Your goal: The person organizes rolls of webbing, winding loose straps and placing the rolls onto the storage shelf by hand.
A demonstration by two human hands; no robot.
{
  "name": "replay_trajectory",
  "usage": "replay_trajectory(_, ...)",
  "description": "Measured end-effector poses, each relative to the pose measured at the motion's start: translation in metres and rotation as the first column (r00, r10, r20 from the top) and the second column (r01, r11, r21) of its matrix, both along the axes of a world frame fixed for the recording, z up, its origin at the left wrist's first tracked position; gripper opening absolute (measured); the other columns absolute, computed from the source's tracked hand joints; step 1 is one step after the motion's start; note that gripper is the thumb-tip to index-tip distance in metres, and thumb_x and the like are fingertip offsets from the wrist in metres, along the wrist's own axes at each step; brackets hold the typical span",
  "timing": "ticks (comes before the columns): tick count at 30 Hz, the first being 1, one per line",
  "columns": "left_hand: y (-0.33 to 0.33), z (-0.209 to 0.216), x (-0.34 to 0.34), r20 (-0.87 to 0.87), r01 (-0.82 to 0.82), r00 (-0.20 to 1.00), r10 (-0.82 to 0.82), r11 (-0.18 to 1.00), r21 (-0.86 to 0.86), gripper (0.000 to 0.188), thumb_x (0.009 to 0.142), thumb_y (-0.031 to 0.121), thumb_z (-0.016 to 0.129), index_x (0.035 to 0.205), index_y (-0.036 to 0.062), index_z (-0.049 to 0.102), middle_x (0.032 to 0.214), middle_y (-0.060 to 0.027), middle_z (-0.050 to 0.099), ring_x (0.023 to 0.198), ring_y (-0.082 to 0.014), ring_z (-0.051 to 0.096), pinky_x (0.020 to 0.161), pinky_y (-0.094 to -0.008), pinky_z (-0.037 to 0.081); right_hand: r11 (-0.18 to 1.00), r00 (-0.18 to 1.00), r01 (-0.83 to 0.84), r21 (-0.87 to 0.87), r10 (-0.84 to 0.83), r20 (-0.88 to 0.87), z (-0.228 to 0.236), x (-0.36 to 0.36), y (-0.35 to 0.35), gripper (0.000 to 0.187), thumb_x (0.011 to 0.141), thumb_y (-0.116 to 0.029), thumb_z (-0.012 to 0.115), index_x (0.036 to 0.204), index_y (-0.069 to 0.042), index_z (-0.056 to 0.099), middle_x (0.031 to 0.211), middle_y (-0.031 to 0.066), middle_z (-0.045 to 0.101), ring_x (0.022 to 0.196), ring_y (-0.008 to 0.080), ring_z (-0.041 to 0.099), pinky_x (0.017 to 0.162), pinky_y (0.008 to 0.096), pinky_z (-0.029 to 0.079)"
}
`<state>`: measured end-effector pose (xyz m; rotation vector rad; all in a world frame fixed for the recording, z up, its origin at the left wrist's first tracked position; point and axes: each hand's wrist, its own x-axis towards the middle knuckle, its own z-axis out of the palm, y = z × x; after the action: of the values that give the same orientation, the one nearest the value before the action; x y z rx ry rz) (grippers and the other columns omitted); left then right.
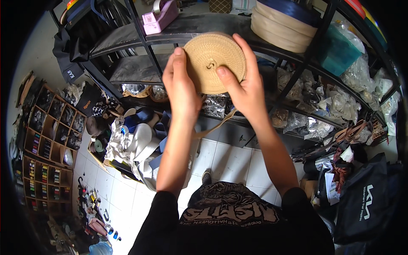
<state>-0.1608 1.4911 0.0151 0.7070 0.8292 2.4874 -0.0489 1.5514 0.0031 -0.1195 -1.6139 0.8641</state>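
Note:
A coiled roll of tan webbing (212,80) is held up in front of the black shelf, its flat spiral face toward me. My left hand (180,83) is closed round its left edge, with the thumb along the rim. On the right side, my right hand (248,83) grips the roll, fingers behind the rim and thumb pressed on the face near the centre. From beneath the roll, a loose tail of the webbing (221,122) hangs down between my forearms.
On the black shelf (204,23) sit a pink tape dispenser (161,17), large beige and navy rolls (284,25) and a teal bin (340,49). Plastic-wrapped goods (314,97) fill lower shelves. White strap coils (142,142) lie left, beside a compartment rack (46,144). A black bag (361,199) stands right.

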Motion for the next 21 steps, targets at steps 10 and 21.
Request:
replay_trajectory(10,-0.012,0.026,-0.028,-0.658,0.083,0.6,-0.454,0.854,-0.514,0.028,0.087,0.018,0.069,0.101,-0.006,0.065,0.089,-0.0075,0.067,0.078,-0.0107,0.061,0.072,-0.0239,0.048,0.974,0.915,-0.226,-0.018,0.219,0.338,-0.001,0.018,0.013,0.066,0.087,-0.025,0.068,0.144,-0.014,0.037,0.113,0.0184,0.065,0.105,0.0265,0.064,0.088,0.0353,0.048)
replay_trajectory(21,0.008,0.012,0.006,0.047,0.023,0.999,-0.025,0.999,0.034,0.032,0.094,0.028,0.06,0.098,-0.0035,0.064,0.094,-0.0094,0.066,0.084,-0.0147,0.062,0.079,-0.0279,0.049,0.977,0.975,0.204,0.063,-0.209,0.081,-0.001,-0.01,-0.007,0.05,0.098,-0.024,0.051,0.14,-0.003,0.037,0.112,0.0264,0.062,0.103,0.0351,0.064,0.086,0.0382,0.049)
